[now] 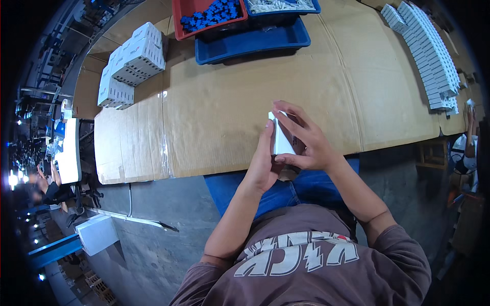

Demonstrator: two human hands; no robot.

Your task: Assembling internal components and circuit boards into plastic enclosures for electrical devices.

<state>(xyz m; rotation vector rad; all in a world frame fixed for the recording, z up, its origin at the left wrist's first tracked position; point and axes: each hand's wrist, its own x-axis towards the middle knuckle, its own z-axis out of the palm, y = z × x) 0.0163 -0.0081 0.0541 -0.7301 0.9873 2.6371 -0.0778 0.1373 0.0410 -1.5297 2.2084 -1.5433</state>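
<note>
Between my two hands, just above the near edge of the cardboard-covered table (219, 112), is a small white box (282, 137). My left hand (263, 160) is closed along the box's left side, its fingers mostly hidden behind it. My right hand (309, 140) wraps the right side, with the thumb at the lower end and the fingertips at the upper end. Dark gaps show between the right fingers and the box; I cannot make out what lies there.
White boxes (133, 64) are stacked at the left, and long rows of similar boxes (431, 61) stand at the far right. A red bin (186, 34) of blue pieces, a bin of white pieces (279, 6) and a blue tray (252, 48) sit at the back. Other people are at both sides.
</note>
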